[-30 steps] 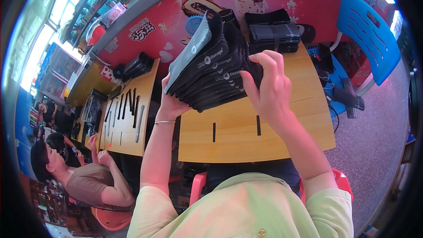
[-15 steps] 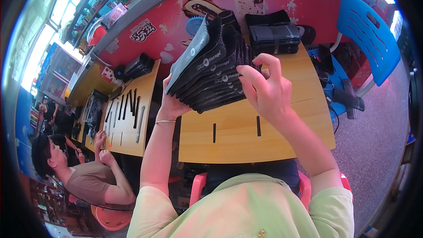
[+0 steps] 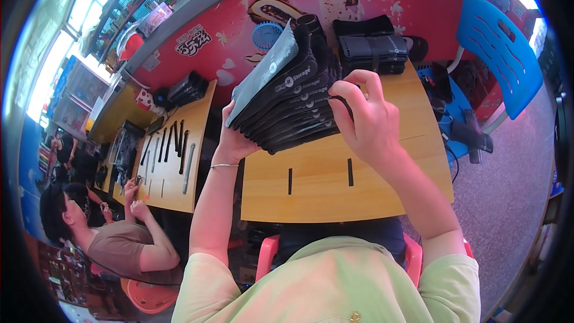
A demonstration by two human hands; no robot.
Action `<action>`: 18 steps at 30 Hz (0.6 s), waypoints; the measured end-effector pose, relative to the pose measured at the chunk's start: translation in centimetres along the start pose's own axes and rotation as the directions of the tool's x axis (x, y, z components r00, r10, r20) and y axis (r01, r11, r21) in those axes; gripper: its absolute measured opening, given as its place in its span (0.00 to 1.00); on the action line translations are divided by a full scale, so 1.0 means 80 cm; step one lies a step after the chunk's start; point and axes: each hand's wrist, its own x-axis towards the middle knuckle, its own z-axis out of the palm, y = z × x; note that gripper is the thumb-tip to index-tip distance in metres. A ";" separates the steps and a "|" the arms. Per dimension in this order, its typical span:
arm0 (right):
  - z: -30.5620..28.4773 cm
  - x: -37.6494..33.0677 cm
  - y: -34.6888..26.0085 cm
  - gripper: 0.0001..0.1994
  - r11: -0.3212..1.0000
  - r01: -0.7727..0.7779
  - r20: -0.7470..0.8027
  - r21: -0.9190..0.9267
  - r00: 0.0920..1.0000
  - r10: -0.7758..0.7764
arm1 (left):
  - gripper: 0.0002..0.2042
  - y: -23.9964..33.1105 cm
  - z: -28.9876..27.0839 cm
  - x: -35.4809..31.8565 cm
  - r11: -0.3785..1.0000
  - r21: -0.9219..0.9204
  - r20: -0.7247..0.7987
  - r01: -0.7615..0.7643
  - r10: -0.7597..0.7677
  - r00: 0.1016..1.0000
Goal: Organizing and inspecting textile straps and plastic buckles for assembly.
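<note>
**Two hands on a fanned stack of black pouches above a wooden surface**

The person holds a thick, fanned stack of flat black fabric pouches (image 3: 293,98) up over a yellow wooden surface (image 3: 371,185), clear of it. A grey-green pouch lies at the far-left face of the stack. The left hand (image 3: 236,137) is curled shut under the stack's lower left corner, bearing it from beneath; a thin silver bracelet (image 3: 224,166) sits on that wrist. The right hand (image 3: 365,116) is closed on the right edge of the stack, its fingers (image 3: 344,93) bent over the ends of the pouches and the thumb side hidden behind them.

On the surface, near the person, lie two short black strips (image 3: 350,171), well apart from each other. At the far edge of the surface rests a bundle of folded black and grey fabric pieces (image 3: 371,48), just behind the held stack. A blue plastic chair (image 3: 499,54) stands to the right, and a red wall panel with drawn pictures (image 3: 418,0) runs along the far side.

To the left stands a second wooden surface (image 3: 179,185) carrying a row of long black strips (image 3: 173,143). A seated person in a brown shirt (image 3: 119,245) works at its near end, both of that person's hands close to the table edge. The person's own light green shirt (image 3: 335,287) fills the near edge of the view, above a pink plastic seat (image 3: 266,257).
</note>
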 end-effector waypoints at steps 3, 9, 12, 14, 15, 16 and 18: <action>0.001 0.000 0.001 0.09 0.999 -0.019 0.008 0.027 1.000 0.019 | 0.36 0.001 -0.005 0.002 1.000 -0.018 -0.013 0.007 -0.007 1.000; -0.004 0.008 -0.003 0.11 0.964 -0.227 0.154 0.140 0.966 0.206 | 0.35 0.003 -0.008 -0.003 0.999 -0.014 -0.032 -0.028 0.028 0.999; -0.006 0.008 -0.003 0.14 0.934 -0.325 0.229 0.147 0.930 0.288 | 0.34 0.003 -0.006 -0.004 0.999 -0.003 -0.034 -0.052 0.052 0.998; -0.004 0.008 -0.002 0.14 0.921 -0.354 0.234 0.164 0.921 0.312 | 0.34 0.002 -0.009 -0.007 0.997 0.020 -0.013 -0.073 0.073 0.997; -0.003 0.007 -0.001 0.14 0.907 -0.381 0.237 0.182 0.912 0.335 | 0.34 0.001 -0.009 -0.007 0.997 0.020 -0.015 -0.071 0.072 0.997; -0.003 0.007 -0.001 0.14 0.907 -0.381 0.236 0.180 0.912 0.336 | 0.34 0.000 -0.010 -0.008 0.996 0.025 -0.024 -0.087 0.088 0.996; -0.002 0.005 -0.001 0.14 0.885 -0.418 0.241 0.204 0.898 0.369 | 0.34 -0.002 -0.011 -0.009 0.994 0.031 -0.032 -0.101 0.102 0.994</action>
